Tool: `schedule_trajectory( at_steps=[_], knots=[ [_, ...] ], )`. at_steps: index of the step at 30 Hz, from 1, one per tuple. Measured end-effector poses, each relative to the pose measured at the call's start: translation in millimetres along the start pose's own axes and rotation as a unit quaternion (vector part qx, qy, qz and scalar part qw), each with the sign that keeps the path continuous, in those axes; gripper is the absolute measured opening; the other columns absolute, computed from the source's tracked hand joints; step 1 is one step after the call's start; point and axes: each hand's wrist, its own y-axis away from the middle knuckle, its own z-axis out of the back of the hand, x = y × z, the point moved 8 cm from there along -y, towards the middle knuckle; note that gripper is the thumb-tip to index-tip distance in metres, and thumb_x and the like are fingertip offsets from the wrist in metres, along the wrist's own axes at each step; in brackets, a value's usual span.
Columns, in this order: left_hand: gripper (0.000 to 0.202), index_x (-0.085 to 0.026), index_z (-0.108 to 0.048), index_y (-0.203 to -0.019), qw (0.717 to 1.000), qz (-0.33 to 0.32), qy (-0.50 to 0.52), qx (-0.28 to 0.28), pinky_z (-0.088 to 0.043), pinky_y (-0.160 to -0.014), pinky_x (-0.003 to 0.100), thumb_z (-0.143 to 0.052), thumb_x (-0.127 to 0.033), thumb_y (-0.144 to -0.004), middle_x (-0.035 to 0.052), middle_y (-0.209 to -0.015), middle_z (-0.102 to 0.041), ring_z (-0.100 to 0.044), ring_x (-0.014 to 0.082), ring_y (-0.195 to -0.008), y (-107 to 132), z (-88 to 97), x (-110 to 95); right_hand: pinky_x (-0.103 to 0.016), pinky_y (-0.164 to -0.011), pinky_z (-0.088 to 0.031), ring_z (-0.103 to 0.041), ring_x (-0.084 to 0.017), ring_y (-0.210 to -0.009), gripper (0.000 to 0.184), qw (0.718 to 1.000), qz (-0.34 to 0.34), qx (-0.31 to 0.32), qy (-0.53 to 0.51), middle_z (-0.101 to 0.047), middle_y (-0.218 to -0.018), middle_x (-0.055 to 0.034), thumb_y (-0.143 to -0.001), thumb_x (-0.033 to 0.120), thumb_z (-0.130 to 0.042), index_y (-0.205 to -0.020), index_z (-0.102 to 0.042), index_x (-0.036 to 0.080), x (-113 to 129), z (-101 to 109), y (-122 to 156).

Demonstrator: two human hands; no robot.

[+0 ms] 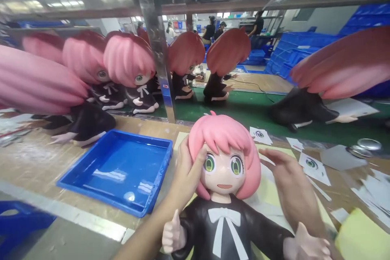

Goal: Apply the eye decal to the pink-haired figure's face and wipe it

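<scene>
On the desk (91,219) the pink-haired doll (224,178) sits upright between both hands, the left hand (187,172) pressing its thumb beside the eye, the right hand (286,174) open alongside, where a slip could smudge the printed eye.

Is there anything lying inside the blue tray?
No. The blue tray beside the left hand shows only its bare glossy bottom with light reflections.
</scene>
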Motion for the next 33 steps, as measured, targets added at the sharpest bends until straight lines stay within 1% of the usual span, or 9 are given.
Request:
schedule_trajectory(
  at_steps=[2, 4, 6, 8, 11, 16, 21, 27, 33],
  knots=[
    [0.061, -0.027, -0.044, -0.148, 1.000, 0.015, 0.009, 0.002, -0.036, -0.123, 0.047, -0.056, -0.064, -0.100, 0.0093, -0.154, -0.052, -0.045, 0.0287, -0.148, 0.1, 0.2, 1.0, -0.050, -0.118, -0.044, -0.050, -0.029, -0.139, 0.052, 1.000, 0.001, 0.012, 0.020, -0.055, -0.148, -0.0071, -0.095, 0.062, -0.073, -0.137, -0.060, 0.033, -2.5, -18.7, -8.6],
    [0.061, -0.029, -0.044, -0.148, 0.999, 0.030, 0.010, 0.000, -0.038, -0.121, 0.047, -0.056, -0.064, -0.100, 0.0082, -0.154, -0.051, -0.045, 0.0287, -0.148, -0.8, 0.5, 2.4, -0.051, -0.120, -0.043, -0.046, -0.030, -0.144, 0.065, 0.999, 0.004, 0.041, 0.027, -0.050, -0.154, -0.0078, -0.094, 0.063, -0.074, -0.146, -0.052, 0.031, -0.5, -36.8, -14.4],
    [0.060, -0.029, -0.046, -0.147, 0.999, 0.033, -0.002, -0.005, -0.039, -0.120, 0.047, -0.055, -0.065, -0.100, 0.0079, -0.154, -0.051, -0.044, 0.0298, -0.148, -2.1, 1.1, 3.0, -0.047, -0.119, -0.046, -0.048, -0.028, -0.143, 0.067, 0.998, 0.010, 0.063, 0.028, -0.051, -0.153, -0.0081, -0.094, 0.061, -0.075, -0.147, -0.049, 0.030, 4.3, -48.8, -18.2],
    [0.061, -0.028, -0.047, -0.145, 0.999, 0.030, -0.018, -0.010, -0.038, -0.120, 0.049, -0.056, -0.066, -0.099, 0.0084, -0.153, -0.052, -0.044, 0.0310, -0.148, -3.0, 1.7, 2.8, -0.041, -0.114, -0.051, -0.051, -0.026, -0.140, 0.063, 0.997, 0.017, 0.069, 0.023, -0.053, -0.149, -0.0079, -0.095, 0.057, -0.075, -0.145, -0.049, 0.029, 9.9, -53.7, -20.5],
    [0.065, -0.028, -0.043, -0.149, 0.999, 0.035, -0.029, -0.007, -0.037, -0.121, 0.049, -0.056, -0.067, -0.099, 0.0085, -0.157, -0.050, -0.043, 0.0304, -0.150, -2.6, 1.2, 1.6, -0.038, -0.109, -0.055, -0.055, -0.025, -0.134, 0.059, 0.997, 0.018, 0.074, 0.012, -0.055, -0.145, -0.0091, -0.096, 0.053, -0.075, -0.141, -0.049, 0.026, 15.3, -55.6, -22.6],
    [0.065, -0.032, -0.040, -0.151, 0.998, 0.061, -0.019, 0.002, -0.040, -0.120, 0.042, -0.056, -0.067, -0.099, 0.0043, -0.160, -0.047, -0.041, 0.0262, -0.152, 0.0, 0.4, 1.3, -0.039, -0.102, -0.058, -0.060, -0.026, -0.127, 0.061, 0.997, 0.022, 0.073, 0.015, -0.058, -0.138, -0.0108, -0.090, 0.050, -0.081, -0.136, -0.050, 0.024, 20.5, -58.0, -25.4],
    [0.057, -0.040, -0.045, -0.147, 0.999, 0.039, -0.025, -0.008, -0.043, -0.115, 0.038, -0.058, -0.067, -0.099, -0.0030, -0.154, -0.052, -0.045, 0.0232, -0.148, -0.6, 2.6, 5.2, -0.037, -0.100, -0.059, -0.061, -0.025, -0.124, 0.060, 0.997, 0.032, 0.062, 0.028, -0.059, -0.135, -0.0094, -0.089, 0.053, -0.082, -0.133, -0.052, 0.025, 21.7, -58.0, -27.3],
    [0.056, -0.039, -0.044, -0.148, 0.999, 0.042, -0.009, -0.006, -0.041, -0.118, 0.037, -0.057, -0.065, -0.100, -0.0029, -0.155, -0.051, -0.044, 0.0225, -0.148, -1.0, 0.6, 7.8, -0.039, -0.098, -0.059, -0.061, -0.026, -0.122, 0.060, 0.998, 0.030, 0.034, 0.053, -0.058, -0.133, -0.0091, -0.088, 0.057, -0.081, -0.131, -0.053, 0.025, 19.2, -55.1, -28.2],
    [0.059, -0.038, -0.041, -0.150, 0.999, 0.051, -0.004, 0.012, -0.042, -0.120, 0.036, -0.059, -0.064, -0.099, -0.0016, -0.159, -0.047, -0.043, 0.0224, -0.151, 1.8, -0.1, 7.9, -0.042, -0.108, -0.055, -0.057, -0.027, -0.132, 0.061, 0.997, 0.023, 0.055, 0.046, -0.056, -0.143, -0.0090, -0.093, 0.057, -0.076, -0.140, -0.052, 0.027, 17.2, -57.2, -24.1]
  ],
)
